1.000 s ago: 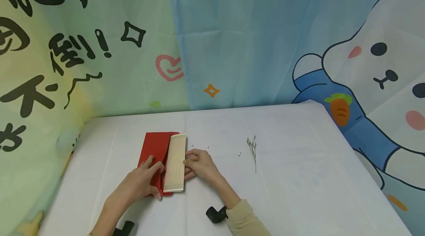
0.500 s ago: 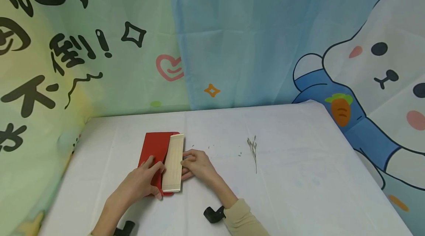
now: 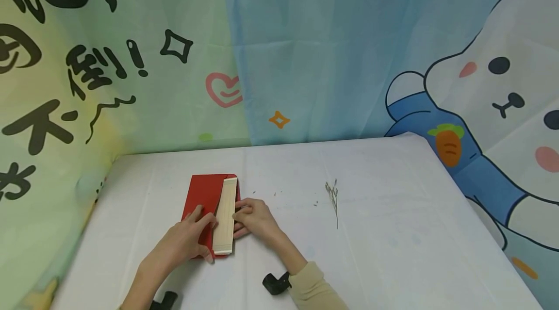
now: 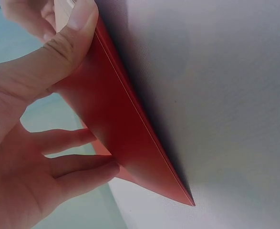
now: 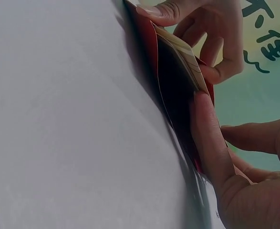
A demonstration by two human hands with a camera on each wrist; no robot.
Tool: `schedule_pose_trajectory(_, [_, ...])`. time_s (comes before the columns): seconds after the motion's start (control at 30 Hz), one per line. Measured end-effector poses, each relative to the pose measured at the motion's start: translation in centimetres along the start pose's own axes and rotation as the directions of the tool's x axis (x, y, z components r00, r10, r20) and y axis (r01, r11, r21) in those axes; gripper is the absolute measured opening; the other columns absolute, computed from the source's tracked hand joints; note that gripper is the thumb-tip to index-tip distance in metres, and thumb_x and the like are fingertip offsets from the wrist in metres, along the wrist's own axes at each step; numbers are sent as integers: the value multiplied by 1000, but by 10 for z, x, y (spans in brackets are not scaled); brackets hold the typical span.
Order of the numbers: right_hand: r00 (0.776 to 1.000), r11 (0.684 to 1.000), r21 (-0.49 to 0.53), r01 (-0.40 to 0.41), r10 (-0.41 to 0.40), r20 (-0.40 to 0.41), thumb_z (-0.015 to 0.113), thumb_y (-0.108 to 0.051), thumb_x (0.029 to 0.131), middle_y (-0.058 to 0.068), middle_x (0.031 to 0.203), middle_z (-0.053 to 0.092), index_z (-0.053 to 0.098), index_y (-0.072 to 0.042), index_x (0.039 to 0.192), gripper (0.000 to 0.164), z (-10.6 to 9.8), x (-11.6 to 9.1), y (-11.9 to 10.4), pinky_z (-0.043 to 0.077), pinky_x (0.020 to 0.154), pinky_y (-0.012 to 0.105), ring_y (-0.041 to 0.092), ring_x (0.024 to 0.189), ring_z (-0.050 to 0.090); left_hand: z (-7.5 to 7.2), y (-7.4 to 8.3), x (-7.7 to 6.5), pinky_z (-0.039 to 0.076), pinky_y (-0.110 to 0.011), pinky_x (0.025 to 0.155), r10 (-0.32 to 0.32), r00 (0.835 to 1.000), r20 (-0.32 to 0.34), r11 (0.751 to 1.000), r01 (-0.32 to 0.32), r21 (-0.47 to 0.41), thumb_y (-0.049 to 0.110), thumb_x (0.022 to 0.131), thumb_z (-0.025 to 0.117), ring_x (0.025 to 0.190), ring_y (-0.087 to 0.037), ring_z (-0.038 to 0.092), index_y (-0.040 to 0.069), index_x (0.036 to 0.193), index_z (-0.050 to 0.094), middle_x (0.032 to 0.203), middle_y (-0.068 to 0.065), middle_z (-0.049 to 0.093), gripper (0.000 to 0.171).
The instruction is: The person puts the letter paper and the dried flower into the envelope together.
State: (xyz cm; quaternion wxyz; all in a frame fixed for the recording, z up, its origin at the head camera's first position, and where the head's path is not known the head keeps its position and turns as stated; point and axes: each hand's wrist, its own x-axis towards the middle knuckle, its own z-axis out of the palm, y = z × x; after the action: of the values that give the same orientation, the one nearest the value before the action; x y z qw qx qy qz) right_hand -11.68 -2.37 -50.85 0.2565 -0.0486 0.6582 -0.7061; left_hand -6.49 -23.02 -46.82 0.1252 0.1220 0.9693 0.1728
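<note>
A red paper envelope (image 3: 206, 187) lies on the white table, left of centre in the head view. Partly inside its open right side is a cream, flat layered strip (image 3: 225, 215) with fine lengthwise lines. My left hand (image 3: 189, 235) grips the envelope near its opening, with the thumb (image 4: 66, 47) on the near edge and fingers across the top. My right hand (image 3: 256, 220) pinches the strip's right edge. In the right wrist view, the dark inside of the envelope (image 5: 175, 86) shows below the strip's stacked layers (image 5: 192, 57). The strip's left part is hidden by the envelope.
A small dried flower sprig (image 3: 333, 198) lies to the right on the white table (image 3: 393, 227). Tiny dark crumbs are scattered between it and the envelope. A printed cloth backdrop (image 3: 305, 57) stands behind the table.
My right hand and the cream strip have moved left, so the strip sits further inside the envelope and more red shows at its right. The left hand has stayed in place.
</note>
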Motion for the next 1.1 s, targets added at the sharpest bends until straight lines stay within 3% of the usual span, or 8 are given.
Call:
schedule_pose_trajectory(0.17, [1000,1000,-4,-10,10,2,63,1,96,22,98,73,56,10,128,34,5,1,-1,63,66,44,27,73,75,0,0,-1,56,-50,77,13,1000,-14,1000,-13,3,30,59,100,94,-31,63,23,105,56,135,-22,55,64])
schedule_pose_trajectory(0.5, [1000,1000,6,-25,25,16,62,3,96,21,96,73,57,11,124,30,11,3,2,63,65,40,24,71,75,1,1,-1,57,-51,78,25,999,-28,1000,-25,4,32,59,99,89,-32,64,23,104,56,135,-23,56,64])
schedule_pose_trajectory(0.73, [999,999,-18,-36,36,12,63,1,96,15,93,72,59,9,124,29,18,4,4,63,64,41,27,72,76,1,0,-1,56,-45,72,12,1000,-25,1000,-12,-8,33,58,100,78,-23,59,24,103,55,124,-14,57,64])
schedule_pose_trajectory(1.1, [1000,998,-53,-27,27,5,65,1,96,17,93,75,61,7,119,25,28,3,4,63,63,41,36,75,77,0,-2,-1,57,-54,79,9,1000,-20,1000,-9,0,35,58,99,89,-31,65,23,106,56,137,-23,56,65])
